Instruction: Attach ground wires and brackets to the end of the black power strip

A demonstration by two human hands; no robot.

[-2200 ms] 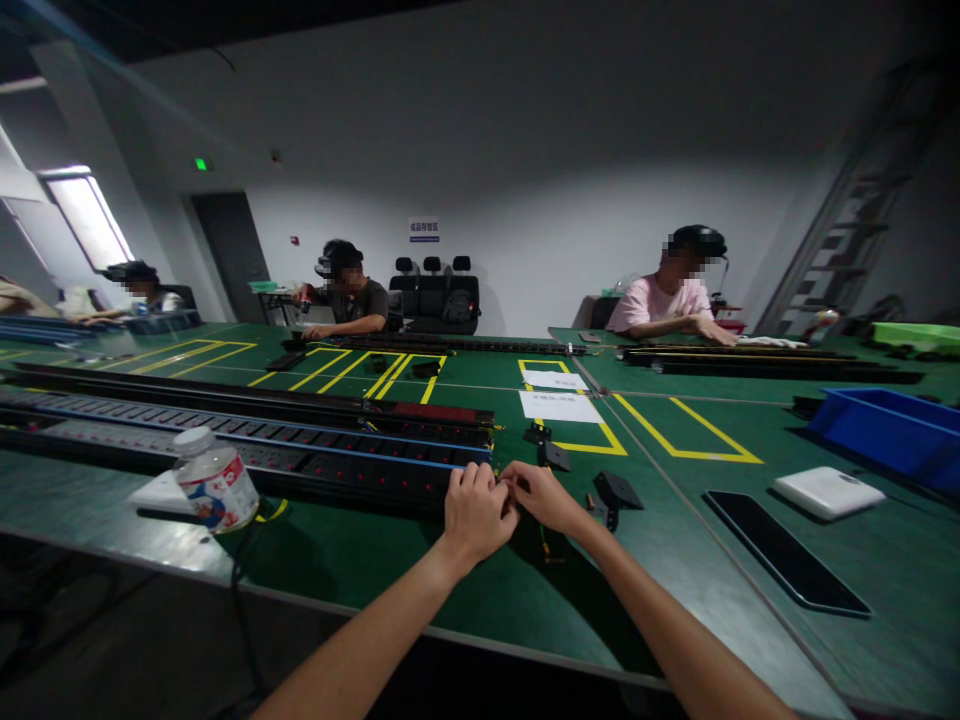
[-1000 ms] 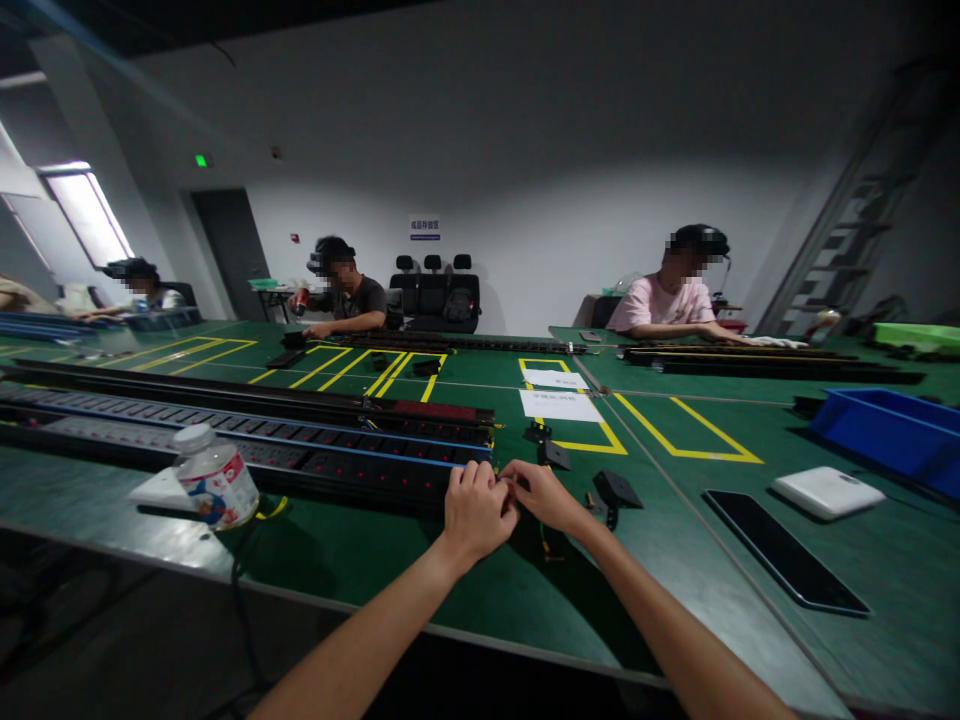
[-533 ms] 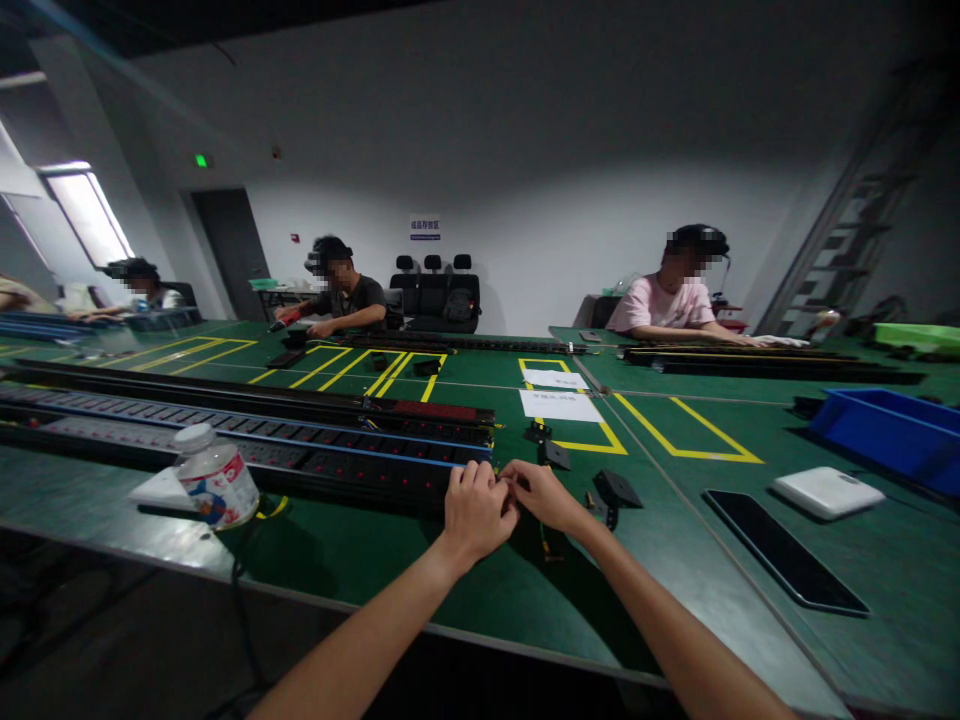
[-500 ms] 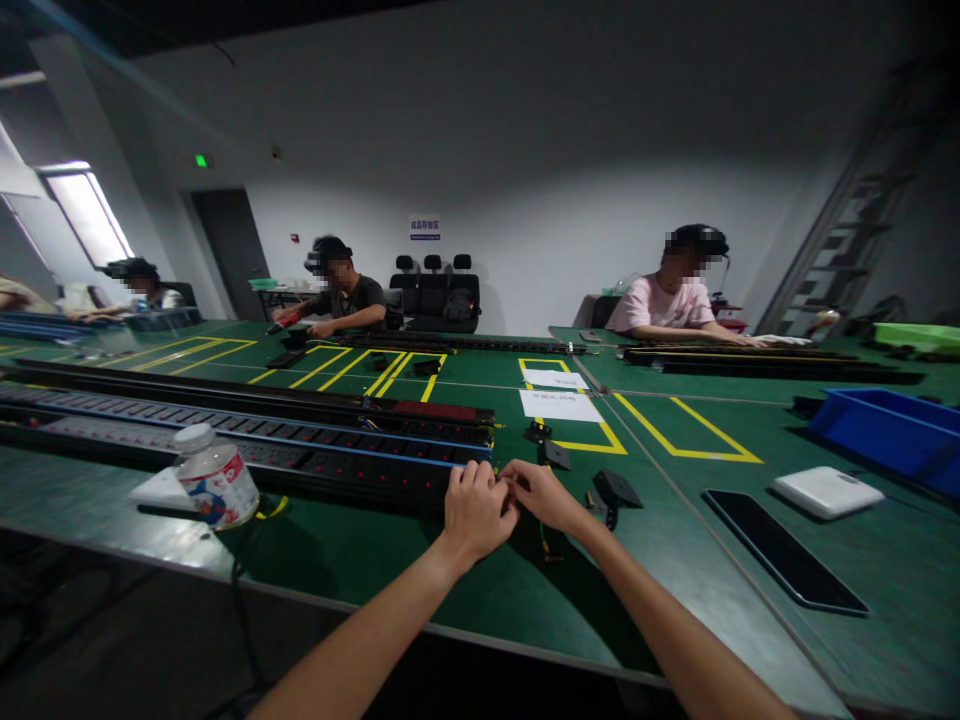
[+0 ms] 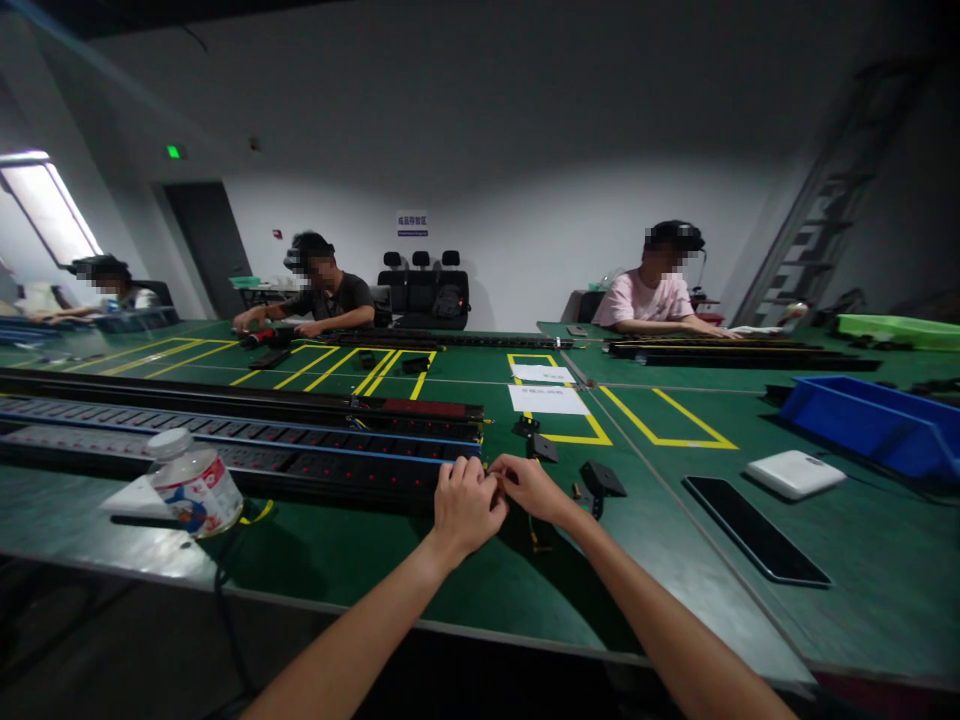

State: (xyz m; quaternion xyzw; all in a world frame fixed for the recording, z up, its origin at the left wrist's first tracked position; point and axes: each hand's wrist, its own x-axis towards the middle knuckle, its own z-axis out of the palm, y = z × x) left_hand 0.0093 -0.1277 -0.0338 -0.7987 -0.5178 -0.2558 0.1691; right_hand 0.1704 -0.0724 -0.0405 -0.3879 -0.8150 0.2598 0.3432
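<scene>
On the bench lies a long black power strip (image 5: 360, 480) with red marks along it, and its right end runs under my fingers. My left hand (image 5: 466, 508) is closed over that end, fingers curled. My right hand (image 5: 531, 490) meets it there, thumb and fingertips pinched together; whatever is between them is too small and hidden to name. Below the right hand a thin yellow-green wire (image 5: 534, 532) hangs down to the bench. Just right of it lie a black end piece (image 5: 604, 478) and another small black piece (image 5: 544, 448).
A clear plastic jar (image 5: 196, 485) stands at the left front. More long strips (image 5: 225, 405) lie behind. On the right are a phone (image 5: 754, 528), a white box (image 5: 795, 473) and a blue bin (image 5: 870, 425). Paper sheets (image 5: 549, 400) lie ahead. Co-workers sit across the bench.
The whole view has shifted slightly, so the scene sits a little further left. Both my hands stay together at the strip's end. A co-worker at the back left has moved a red tool.
</scene>
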